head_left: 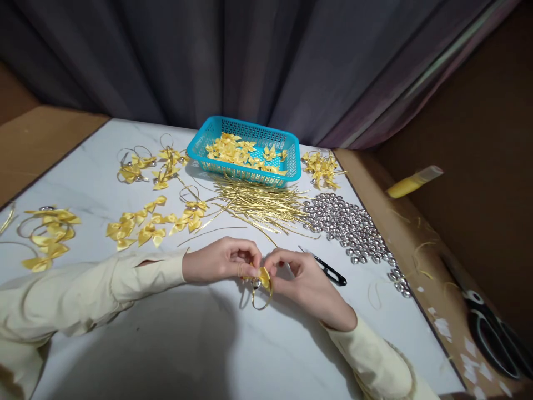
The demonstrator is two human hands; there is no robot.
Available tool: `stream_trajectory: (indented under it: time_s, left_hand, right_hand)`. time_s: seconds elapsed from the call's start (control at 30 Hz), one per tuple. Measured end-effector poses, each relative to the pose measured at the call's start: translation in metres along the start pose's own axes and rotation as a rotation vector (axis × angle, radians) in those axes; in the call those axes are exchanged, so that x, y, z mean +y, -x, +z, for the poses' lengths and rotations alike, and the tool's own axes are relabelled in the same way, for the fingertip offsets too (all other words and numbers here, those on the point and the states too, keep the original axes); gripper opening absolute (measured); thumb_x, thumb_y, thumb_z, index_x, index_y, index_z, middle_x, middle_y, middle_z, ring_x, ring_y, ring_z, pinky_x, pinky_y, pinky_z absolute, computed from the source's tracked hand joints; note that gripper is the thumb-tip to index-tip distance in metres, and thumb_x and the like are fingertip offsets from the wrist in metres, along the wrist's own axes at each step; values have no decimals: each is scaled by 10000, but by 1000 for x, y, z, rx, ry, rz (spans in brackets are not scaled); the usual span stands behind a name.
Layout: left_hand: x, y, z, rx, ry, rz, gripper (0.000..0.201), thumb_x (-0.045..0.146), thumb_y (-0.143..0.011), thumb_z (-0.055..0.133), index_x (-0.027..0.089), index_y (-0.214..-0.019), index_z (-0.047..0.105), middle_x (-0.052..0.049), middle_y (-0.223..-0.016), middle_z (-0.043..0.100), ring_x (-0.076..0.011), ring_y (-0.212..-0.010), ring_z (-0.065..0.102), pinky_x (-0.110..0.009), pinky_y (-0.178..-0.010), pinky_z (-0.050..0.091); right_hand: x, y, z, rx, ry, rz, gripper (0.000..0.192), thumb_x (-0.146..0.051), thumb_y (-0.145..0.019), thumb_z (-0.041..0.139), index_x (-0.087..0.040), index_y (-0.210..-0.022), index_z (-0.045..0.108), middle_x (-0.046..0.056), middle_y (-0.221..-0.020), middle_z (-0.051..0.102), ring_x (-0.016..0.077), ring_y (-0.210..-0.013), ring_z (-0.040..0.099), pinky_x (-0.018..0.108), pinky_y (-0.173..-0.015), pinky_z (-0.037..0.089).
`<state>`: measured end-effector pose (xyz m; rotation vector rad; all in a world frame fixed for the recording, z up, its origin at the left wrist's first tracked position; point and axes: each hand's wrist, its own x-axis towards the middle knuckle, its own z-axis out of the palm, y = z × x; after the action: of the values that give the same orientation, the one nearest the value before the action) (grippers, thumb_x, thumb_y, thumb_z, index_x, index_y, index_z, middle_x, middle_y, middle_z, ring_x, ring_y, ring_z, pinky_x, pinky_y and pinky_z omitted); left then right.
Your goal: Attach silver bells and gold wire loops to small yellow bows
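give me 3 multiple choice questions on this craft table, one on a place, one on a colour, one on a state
1. Where does the pile of small silver bells lie?
A. inside the basket
B. on the white table, right of the thin gold wire strips
C. on the left edge

2. What colour is the perforated plastic basket holding yellow ribbon bows?
A. red
B. turquoise blue
C. black

3. What are the left hand and right hand doing?
A. resting flat and empty
B. both pinching one small yellow bow with a bell and gold loop
C. gripping the scissors

Answers: 1 B, the bells lie beside the strips; 2 B, its mesh walls are turquoise; 3 B, fingertips of both meet on the bow.
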<state>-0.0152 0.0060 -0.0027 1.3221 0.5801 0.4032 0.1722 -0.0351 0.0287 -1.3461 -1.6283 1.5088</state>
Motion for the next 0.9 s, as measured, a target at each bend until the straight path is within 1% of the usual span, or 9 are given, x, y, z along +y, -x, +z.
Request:
stream_trajectory:
  time_s: [0.1, 0.17, 0.23, 0.33, 0.4, 0.47, 0.67, 0.8, 0.9]
  left_hand:
    - [1, 1, 0, 50, -2, 23, 193, 287, -773, 627, 121, -772, 528, 13, -695, 512, -80, -613, 448, -195, -572, 357]
    - [1, 0, 0, 60, 0, 34, 196, 293, -776, 623, 122, -770, 528, 13, -697, 507, -86, -625, 448, -204, -585, 357]
    - [1, 0, 0, 71, -11, 41, 199, 303, -782, 617, 126, -773, 526, 13, -704, 504, -93, -634, 453, -212, -595, 359]
    - [2, -1, -1, 100, -67, 74, 178, 294, -797, 604, 130, -782, 536, 10, -727, 503, -95, -646, 455, -217, -606, 363]
    - [3, 0, -1, 94, -97, 107, 154, 276, -810, 591, 128, -790, 553, 0, -757, 509, -98, -671, 464, -221, -628, 371]
    - [3, 0, -2, 73, -96, 122, 153, 277, -820, 582, 126, -796, 565, -8, -773, 510, -101, -682, 466, -226, -638, 373]
    - [3, -2, -5, 93, 118, 28, 279, 389, -776, 639, 125, -800, 552, 2, -732, 497, -94, -644, 435, -216, -595, 342]
    - [4, -3, -5, 121, 274, -38, 345, 414, -698, 715, 127, -824, 574, -2, -748, 527, -103, -664, 459, -217, -605, 342]
    - [4, -2, -4, 95, 364, -83, 365, 404, -663, 749, 121, -825, 588, -6, -752, 538, -104, -670, 465, -214, -615, 343]
  right_hand:
    - [1, -1, 2, 11, -133, 75, 9, -154, -665, 610, -161, -665, 604, -22, -634, 540, 103, -623, 471, 230, -604, 379]
    - [3, -1, 4, 21, -128, 63, 29, -186, -681, 610, -157, -684, 605, -11, -647, 554, 109, -621, 479, 238, -593, 376]
    - [6, 1, 5, 87, 44, -75, 36, -185, -700, 607, -159, -678, 595, 0, -654, 568, 124, -641, 492, 270, -635, 375]
    - [10, 3, 6, 258, 417, -405, 50, -162, -743, 588, -165, -693, 580, 17, -672, 584, 152, -694, 501, 321, -700, 340]
    - [11, 3, 3, 324, 521, -500, 59, -159, -772, 568, -170, -714, 569, 24, -673, 581, 161, -705, 504, 331, -704, 337]
    - [10, 3, -2, 305, 489, -462, 78, -170, -789, 558, -177, -712, 552, 26, -676, 579, 161, -707, 515, 322, -699, 365]
    - [1, 1, -9, 136, 191, -155, 175, -342, -834, 549, -183, -819, 619, 32, -768, 629, 139, -705, 548, 266, -656, 425]
    - [0, 2, -3, 99, 185, -153, 122, -287, -803, 594, -179, -835, 640, 14, -744, 637, 122, -669, 545, 242, -626, 422]
    - [1, 3, 0, 87, 173, -165, 135, -254, -838, 546, -174, -808, 650, 6, -699, 644, 108, -615, 545, 229, -593, 415]
